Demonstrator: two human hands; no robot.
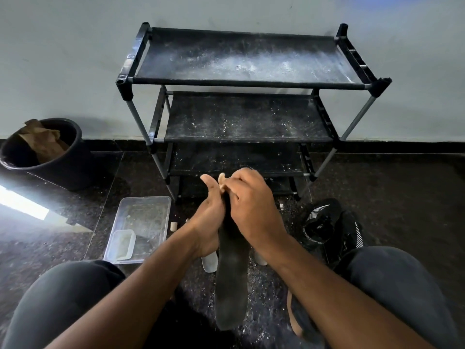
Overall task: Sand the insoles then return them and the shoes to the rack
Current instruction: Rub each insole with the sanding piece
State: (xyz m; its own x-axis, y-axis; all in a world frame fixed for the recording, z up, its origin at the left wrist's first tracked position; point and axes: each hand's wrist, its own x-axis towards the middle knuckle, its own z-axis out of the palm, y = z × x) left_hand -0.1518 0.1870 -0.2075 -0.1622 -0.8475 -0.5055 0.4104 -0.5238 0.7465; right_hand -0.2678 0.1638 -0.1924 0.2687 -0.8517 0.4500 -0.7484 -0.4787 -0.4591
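left hand (pixel 210 215) grips long black foam insole (pixel 231 285) | right hand (pixel 247 200) pinches tan sandpaper scrap (pixel 222 181) on its toe

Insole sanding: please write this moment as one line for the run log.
step: sanding insole | left hand: holds insole | right hand: presses sandpaper on it | shoes: on floor | rack: no shoes

round black plastic bin (pixel 63 170) on the dark floor at left, against the pale wall, crumpled brown paper (pixel 41 141) sticking out of it | clear rectangular plastic tub (pixel 148 210) on dark speckled stone floor (pixel 402 197), dusty inside | smaller clear plastic tray (pixel 122 244) lying in the tub's near corner | pale crumbs scattered over the floor
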